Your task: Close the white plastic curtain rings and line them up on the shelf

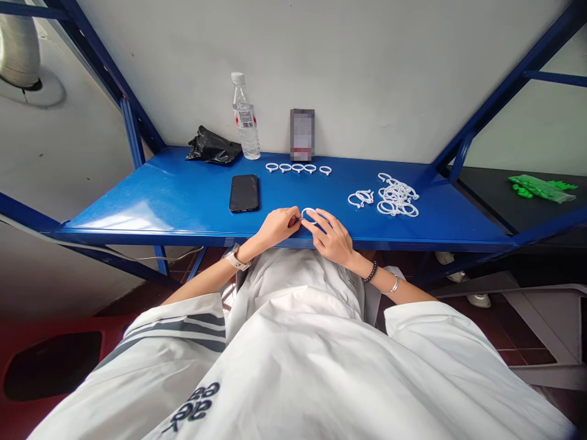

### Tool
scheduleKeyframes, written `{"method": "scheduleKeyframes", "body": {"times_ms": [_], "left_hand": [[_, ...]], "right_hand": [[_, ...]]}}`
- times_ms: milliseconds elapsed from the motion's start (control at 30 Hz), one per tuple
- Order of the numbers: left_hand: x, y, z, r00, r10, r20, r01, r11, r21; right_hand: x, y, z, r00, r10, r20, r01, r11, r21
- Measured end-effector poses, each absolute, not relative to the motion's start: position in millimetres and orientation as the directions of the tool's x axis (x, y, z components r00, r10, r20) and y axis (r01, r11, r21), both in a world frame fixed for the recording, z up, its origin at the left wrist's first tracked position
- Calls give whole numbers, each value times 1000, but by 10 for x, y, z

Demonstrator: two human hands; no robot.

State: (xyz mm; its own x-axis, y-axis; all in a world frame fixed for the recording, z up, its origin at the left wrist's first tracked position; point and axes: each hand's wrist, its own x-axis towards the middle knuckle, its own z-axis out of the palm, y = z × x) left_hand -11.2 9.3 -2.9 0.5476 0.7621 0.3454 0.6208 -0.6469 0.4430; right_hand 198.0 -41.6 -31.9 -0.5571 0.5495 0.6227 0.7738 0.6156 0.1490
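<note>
Near the front edge of the blue table, a white plastic ring (309, 211) is between my two hands. My left hand (280, 225) pinches the ring's left side with closed fingers. My right hand (331, 235) has its fingers curved over the ring's right side, gripping it; the fingertips partly cover it. Behind them, several white rings with small tabs (298, 168) stand in a row. To the right lie a small cluster of white rings (361, 198) and a bigger tangled pile of white rings (398, 197).
A black phone (244, 193) lies left of my hands on the blue table (183, 201). Farther back are a black plastic bag (213, 146), a water bottle (247, 122) and a blurred upright device (302, 134) against the wall. A green packet (541, 188) lies on the dark surface at right.
</note>
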Motion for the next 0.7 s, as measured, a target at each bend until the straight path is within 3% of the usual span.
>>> {"method": "scheduleKeyframes", "body": {"times_ms": [700], "left_hand": [[-126, 96, -44, 576, 713, 401, 559, -701, 444]], "right_hand": [[1966, -423, -273, -606, 491, 626, 743, 630, 225]]}}
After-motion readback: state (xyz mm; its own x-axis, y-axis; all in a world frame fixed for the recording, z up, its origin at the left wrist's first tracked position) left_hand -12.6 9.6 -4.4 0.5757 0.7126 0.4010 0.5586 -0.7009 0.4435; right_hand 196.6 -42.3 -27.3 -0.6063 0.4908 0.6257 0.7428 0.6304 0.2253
